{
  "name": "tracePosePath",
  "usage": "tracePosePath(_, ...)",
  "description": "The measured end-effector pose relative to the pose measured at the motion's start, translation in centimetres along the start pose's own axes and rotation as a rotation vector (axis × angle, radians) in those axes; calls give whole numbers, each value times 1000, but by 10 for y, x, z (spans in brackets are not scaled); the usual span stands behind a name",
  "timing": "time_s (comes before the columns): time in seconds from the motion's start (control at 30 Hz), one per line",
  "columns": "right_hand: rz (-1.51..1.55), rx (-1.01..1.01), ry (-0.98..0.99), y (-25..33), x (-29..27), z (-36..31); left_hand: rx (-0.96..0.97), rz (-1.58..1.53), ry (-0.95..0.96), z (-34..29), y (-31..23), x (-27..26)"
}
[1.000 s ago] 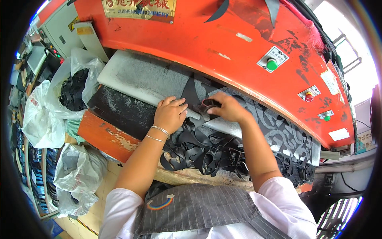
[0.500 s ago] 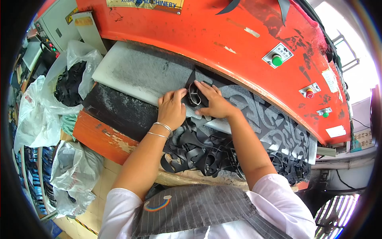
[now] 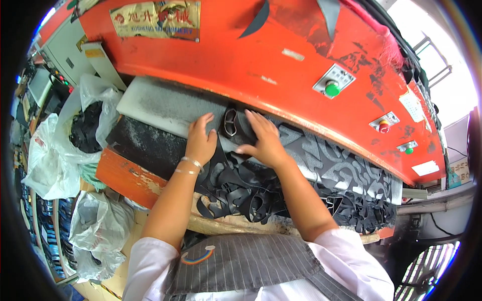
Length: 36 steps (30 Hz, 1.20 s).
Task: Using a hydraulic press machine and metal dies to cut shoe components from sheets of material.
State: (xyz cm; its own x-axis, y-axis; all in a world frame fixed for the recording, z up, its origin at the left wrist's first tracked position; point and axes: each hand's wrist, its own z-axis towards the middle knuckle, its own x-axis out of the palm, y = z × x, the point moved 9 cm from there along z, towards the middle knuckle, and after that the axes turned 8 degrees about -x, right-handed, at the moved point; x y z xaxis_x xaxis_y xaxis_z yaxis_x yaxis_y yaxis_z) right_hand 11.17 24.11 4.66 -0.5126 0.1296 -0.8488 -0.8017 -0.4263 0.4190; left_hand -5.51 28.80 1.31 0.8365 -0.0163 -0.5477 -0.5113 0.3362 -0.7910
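On either side of the hollow die, both hands released, fingers spread, contact unclear

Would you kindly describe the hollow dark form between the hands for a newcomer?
Find the big red machine, then the pale slab just below its front edge. There, between the left hand and the right hand, is a hollow dark form. Its shiny, closed oblong rim sets it apart from the flat black sheet beside it.

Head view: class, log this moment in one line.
left hand: open; right hand: open; cutting die: between hands, held by neither
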Motion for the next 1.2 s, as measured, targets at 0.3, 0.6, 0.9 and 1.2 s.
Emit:
tracePosePath(0.3, -786, 418, -1430, -104, -352, -267, 330, -271, 484, -3, -211, 70)
tracePosePath(0.6, -306, 793, -1452, -163, -404, -320, 436, 99, 393, 13, -281, 80)
tracePosePath(0.9, -85, 495, -1391, -85, -361, -285, 7, 306, 619, -148, -92, -17)
tracePosePath(1.2, 342, 97, -238, 108, -33, -20, 122, 410, 241, -170, -106, -30)
